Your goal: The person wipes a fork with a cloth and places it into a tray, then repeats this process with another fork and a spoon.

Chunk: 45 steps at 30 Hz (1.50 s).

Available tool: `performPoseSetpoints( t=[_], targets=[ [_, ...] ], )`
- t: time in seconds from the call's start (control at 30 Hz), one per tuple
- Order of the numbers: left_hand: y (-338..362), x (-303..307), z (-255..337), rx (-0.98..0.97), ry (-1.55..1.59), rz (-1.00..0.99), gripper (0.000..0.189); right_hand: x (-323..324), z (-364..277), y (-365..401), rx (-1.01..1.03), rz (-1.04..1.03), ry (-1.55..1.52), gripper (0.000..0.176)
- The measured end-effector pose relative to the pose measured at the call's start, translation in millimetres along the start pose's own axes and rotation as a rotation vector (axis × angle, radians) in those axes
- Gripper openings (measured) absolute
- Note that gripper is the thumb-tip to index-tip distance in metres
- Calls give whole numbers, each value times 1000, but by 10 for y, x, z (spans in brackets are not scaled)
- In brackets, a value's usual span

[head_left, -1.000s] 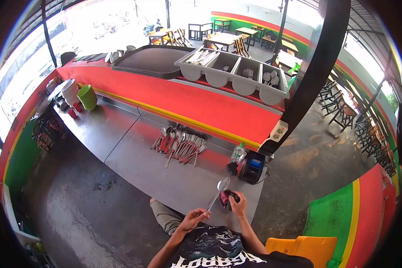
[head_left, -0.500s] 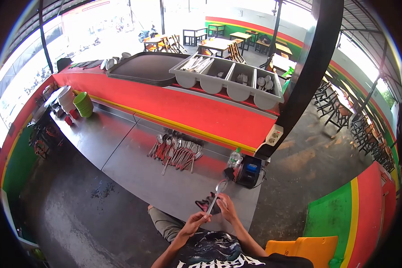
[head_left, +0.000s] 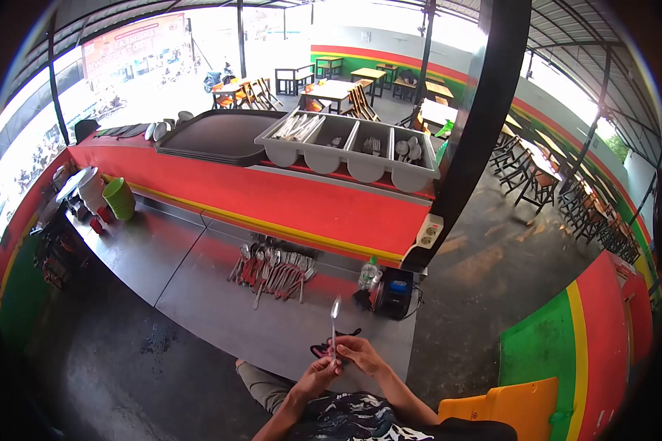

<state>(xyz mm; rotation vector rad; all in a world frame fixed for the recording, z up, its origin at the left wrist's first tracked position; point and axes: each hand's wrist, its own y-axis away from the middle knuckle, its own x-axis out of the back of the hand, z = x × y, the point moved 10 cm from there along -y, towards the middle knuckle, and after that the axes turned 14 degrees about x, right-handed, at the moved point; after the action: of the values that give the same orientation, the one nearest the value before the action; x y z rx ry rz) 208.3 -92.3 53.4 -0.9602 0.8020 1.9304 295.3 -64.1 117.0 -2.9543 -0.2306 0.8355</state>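
Note:
A metal spoon (head_left: 335, 310) stands nearly upright in front of me, bowl at the top. My left hand (head_left: 319, 375) pinches the lower end of its handle. Higher on the handle, the fingers of my right hand (head_left: 359, 354) are closed round it. Behind my hands a dark and pink item (head_left: 321, 350) lies on the steel counter (head_left: 221, 312), partly hidden. Farther back on the counter is a pile of spoons and forks (head_left: 276, 270).
A grey cutlery tray (head_left: 349, 147) and stacked dark trays (head_left: 213, 136) rest on the red ledge. A bottle (head_left: 368, 273) and a black device (head_left: 395, 294) stand at the counter's right. Green bowls (head_left: 119, 198) are at the left. A black post (head_left: 467, 140) rises on the right.
The spoon has turned from a slant to nearly upright. My right hand has moved left, closer to my left hand. The view has shifted, so the counter and ledge appear farther left.

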Motion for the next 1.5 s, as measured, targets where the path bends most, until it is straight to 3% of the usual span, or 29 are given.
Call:
performPoseSetpoints(
  t=[0.1,0.2,0.27,0.37,0.47,0.57,0.67,0.73,1.0,1.2,1.37,1.5],
  targets=[
    [-41,-143,35,58,-113,5,21,27,-29,-10,-46,-12,-92,25],
    [-203,-371,336,-59,-273,-4,25,90,-310,-106,36,37,5,23],
    [-330,-622,658,-97,-434,57,27,159,-651,-265,114,72,117,22],
    [-587,-1161,1335,-161,-711,148,30,356,-1344,-620,403,172,480,21],
    [-843,-1686,1977,-223,-945,218,33,247,-2199,-893,502,277,642,20],
    [-1142,-2102,2445,-373,-896,190,37,238,-2862,-1190,629,346,759,20],
    [-1535,-2501,2821,-496,-920,18,36,172,-3453,-1427,735,378,862,20],
    [-1743,-2613,3010,-427,-860,70,34,230,-3732,-1588,770,417,886,20],
    [-2543,-2511,3479,-261,-792,239,28,807,-3797,-2062,479,537,671,28],
    [-2952,-2432,3664,-214,-934,238,29,643,-3814,-2008,675,482,650,31],
    [-2800,-2528,3579,-260,-950,267,31,816,-3815,-1991,683,493,844,34],
    [-2919,-2329,3742,-524,-1007,344,25,485,-3994,-1875,927,413,1187,38]
  ],
)
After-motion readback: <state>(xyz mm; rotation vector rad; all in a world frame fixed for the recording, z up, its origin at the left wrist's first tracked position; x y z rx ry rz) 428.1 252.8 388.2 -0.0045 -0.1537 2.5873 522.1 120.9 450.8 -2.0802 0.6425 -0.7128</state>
